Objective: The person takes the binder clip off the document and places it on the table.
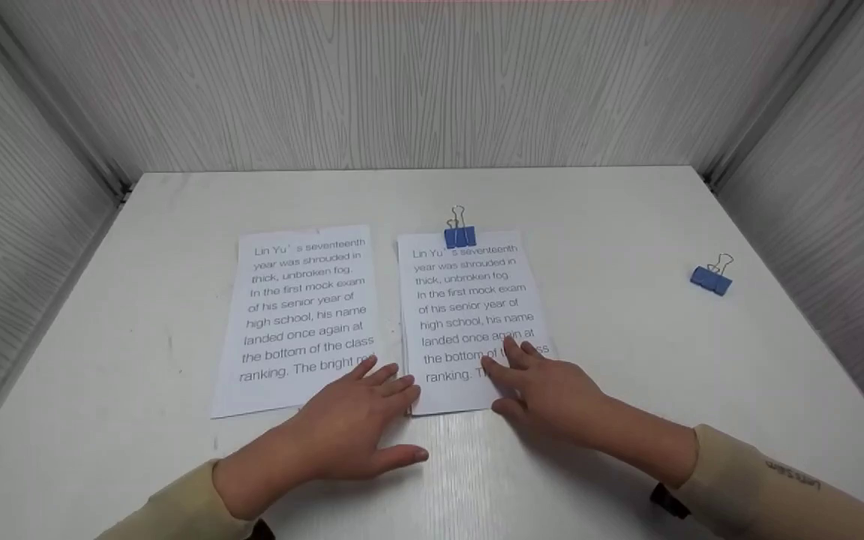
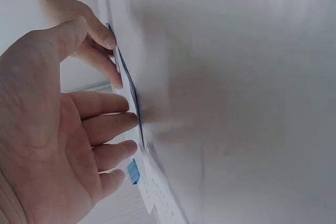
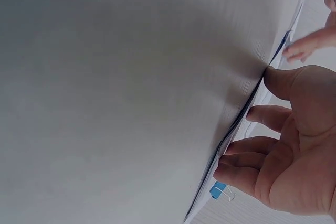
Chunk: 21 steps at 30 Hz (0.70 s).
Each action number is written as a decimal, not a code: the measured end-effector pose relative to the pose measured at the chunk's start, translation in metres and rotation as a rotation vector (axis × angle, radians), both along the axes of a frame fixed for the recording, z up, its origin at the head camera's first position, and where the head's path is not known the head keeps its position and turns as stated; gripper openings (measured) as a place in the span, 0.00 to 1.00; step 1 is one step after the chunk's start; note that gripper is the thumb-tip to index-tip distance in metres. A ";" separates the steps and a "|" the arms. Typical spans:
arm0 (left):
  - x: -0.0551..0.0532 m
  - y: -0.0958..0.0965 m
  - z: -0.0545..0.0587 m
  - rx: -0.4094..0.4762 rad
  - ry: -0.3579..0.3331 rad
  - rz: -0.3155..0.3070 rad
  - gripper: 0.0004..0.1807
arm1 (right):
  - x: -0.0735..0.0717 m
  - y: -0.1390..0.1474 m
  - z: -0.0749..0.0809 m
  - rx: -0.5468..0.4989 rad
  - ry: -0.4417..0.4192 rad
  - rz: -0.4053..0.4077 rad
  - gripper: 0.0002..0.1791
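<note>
Two stacks of printed paper lie side by side on the white table. A blue binder clip (image 1: 460,237) sits at the top edge of the right stack (image 1: 469,300), its wire handles up. My left hand (image 1: 357,420) spans the gap between the stacks, with its fingertips over the lower right corner of the left stack (image 1: 304,315) and by the right stack's left edge; its thumb points right. My right hand (image 1: 552,394) rests its fingers on the right stack's lower right corner. In the right wrist view the thumb (image 3: 281,81) of that hand is at the paper's edge.
Farther right on the table (image 1: 619,315) lies a second blue binder clip (image 1: 712,280). A wood-grain panel (image 1: 417,82) stands behind the table, with similar panels along both sides.
</note>
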State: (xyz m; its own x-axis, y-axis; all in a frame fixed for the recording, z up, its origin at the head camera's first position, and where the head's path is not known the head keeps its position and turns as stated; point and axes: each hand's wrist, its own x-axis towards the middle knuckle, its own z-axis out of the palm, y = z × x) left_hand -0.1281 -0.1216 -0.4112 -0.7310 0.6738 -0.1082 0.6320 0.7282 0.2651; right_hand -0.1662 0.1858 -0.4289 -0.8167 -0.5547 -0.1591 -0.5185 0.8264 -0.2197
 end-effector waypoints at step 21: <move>-0.164 0.007 0.010 0.296 0.073 0.382 0.41 | 0.000 0.002 0.001 -0.019 0.004 0.020 0.33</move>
